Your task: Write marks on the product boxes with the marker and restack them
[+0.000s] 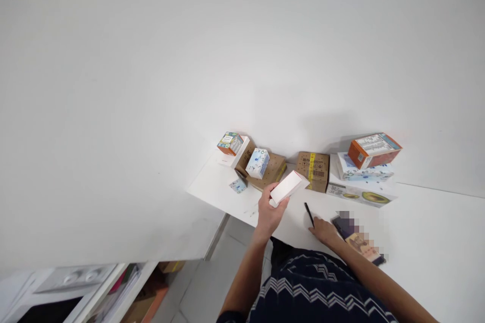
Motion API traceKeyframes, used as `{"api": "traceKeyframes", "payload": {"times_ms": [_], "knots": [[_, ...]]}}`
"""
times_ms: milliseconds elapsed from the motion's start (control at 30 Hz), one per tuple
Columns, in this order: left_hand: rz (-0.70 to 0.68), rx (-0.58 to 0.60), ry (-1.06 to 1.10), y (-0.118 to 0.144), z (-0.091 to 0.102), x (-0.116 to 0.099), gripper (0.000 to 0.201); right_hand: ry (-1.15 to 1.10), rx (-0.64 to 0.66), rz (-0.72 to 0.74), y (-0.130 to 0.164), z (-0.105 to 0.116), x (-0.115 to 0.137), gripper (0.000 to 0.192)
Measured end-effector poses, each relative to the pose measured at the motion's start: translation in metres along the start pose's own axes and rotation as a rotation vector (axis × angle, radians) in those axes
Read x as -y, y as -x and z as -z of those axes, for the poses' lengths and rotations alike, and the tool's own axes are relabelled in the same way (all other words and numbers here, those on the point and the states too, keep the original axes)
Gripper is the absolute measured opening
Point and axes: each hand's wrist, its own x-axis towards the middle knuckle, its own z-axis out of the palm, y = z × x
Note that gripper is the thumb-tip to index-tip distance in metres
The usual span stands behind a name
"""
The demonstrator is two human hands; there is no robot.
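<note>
Room: white wall (189, 60) fills most of the view; at the lower left stands a low shelf (125, 292) with papers, and the floor (212, 282) is pale.
Counter: white counter (435, 232) runs along the wall, its left end near the middle of the view.
Left hand: the left hand (270, 212) is closed around the lower end of a white box (288, 187), thumb on the near side, holding it above the counter.
White box: long and flat; its long axis goes from lower left to upper right, and the free end points up and right toward the brown box (313, 170) by the wall. It is tilted, not lying flat.
Right hand: the right hand (323, 229) rests on the counter with its fingers spread flat, gripping nothing; a black pen (309, 214) lies just beside its fingertips, and I cannot tell if they touch.
Beside the right hand: a dark flat item (359, 242), partly blurred, lies just to its right.
Left group: an orange-and-green box (230, 143) on a white box, a small blue-patterned box (257, 163) on a flat cardboard box (271, 171).
Right group: an orange box (373, 150) on top of a stack (359, 184) of pale boxes.
</note>
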Motion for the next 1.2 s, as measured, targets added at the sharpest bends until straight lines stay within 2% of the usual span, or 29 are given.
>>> {"api": "traceKeyframes", "payload": {"times_ms": [133,300,367,467,500,567,667,767,900,1200], "knots": [[0.008,-0.028,-0.01,0.002,0.0,-0.005,0.043,-0.073,0.068,-0.099,-0.001,0.004,-0.001,0.028],[-0.022,-0.091,-0.052,0.001,0.002,-0.01,0.038,-0.282,0.056,-0.091,0.002,0.029,0.019,0.018],[-0.061,-0.081,-0.151,0.0,0.003,-0.009,0.038,-0.386,-0.013,-0.047,0.008,0.048,0.036,0.022],[-0.095,0.014,-0.315,0.002,0.001,-0.01,0.039,-0.573,-0.211,0.085,0.03,0.079,0.072,0.022],[-0.098,0.049,-0.342,0.003,0.0,-0.01,0.039,-0.733,-0.338,0.183,0.041,0.088,0.085,0.021],[-0.101,0.106,-0.353,0.009,-0.005,-0.013,0.039,-0.892,-0.435,0.407,0.064,0.102,0.109,0.016],[-0.091,0.178,-0.333,0.02,-0.015,-0.02,0.039,-0.713,-0.479,0.667,0.093,0.11,0.134,0.011],[-0.095,0.251,-0.311,0.03,-0.023,-0.027,0.039,-0.405,-0.513,0.791,0.102,0.109,0.147,0.01],[-0.106,0.258,-0.324,0.034,-0.026,-0.033,0.04,-0.186,-0.593,0.854,0.097,0.106,0.154,0.007],[-0.146,0.263,-0.37,0.03,-0.023,-0.035,0.039,-0.113,-0.58,0.847,0.099,0.107,0.162,0.008]]}}
